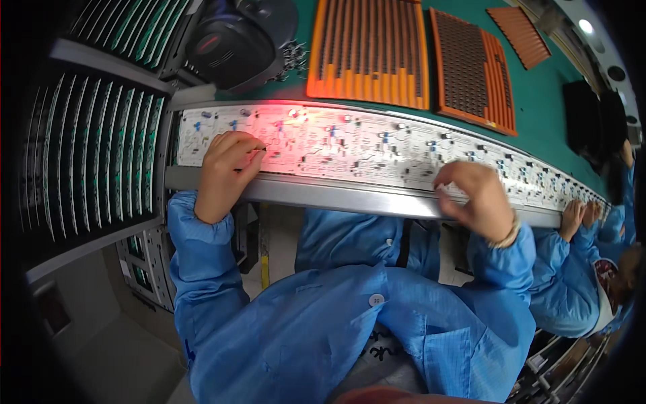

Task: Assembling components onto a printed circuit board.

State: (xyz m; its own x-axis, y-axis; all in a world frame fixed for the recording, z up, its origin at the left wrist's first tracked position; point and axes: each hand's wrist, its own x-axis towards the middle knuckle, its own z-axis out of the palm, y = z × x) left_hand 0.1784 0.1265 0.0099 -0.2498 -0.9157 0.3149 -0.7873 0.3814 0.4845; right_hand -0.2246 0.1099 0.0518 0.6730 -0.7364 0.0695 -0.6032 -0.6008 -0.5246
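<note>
A: In the head view, where is the white board [377, 156], and how does it look?
B: It runs crosswise in front of the person, a long pale strip with repeating groups of small blue, dark and silvery parts. A red glow [282, 124] colours the section near the left hand [229, 168].
A: How are the fingers set?
B: On the left, thumb and forefinger nearly meet over the board; a dark speck shows at their tips, but whether they grip it, one cannot tell. The right hand [479, 198] is blurred and half curled above the front edge, thumb and forefinger a little apart; its hold cannot be told either.
A: And the edges?
B: A metal rail [336, 194] follows the front edge. A rack [94, 250] of upright boards stands close by the left end. Behind the back edge, two orange trays [367, 92] sit near it, with a black machine [225, 57] left of them.
A: Where is there room?
B: Between the two hands, a long stretch of board lies uncovered. Farther right, a co-worker's hands [572, 219] are at the same strip. Green tabletop [548, 87] shows beyond the trays.
</note>
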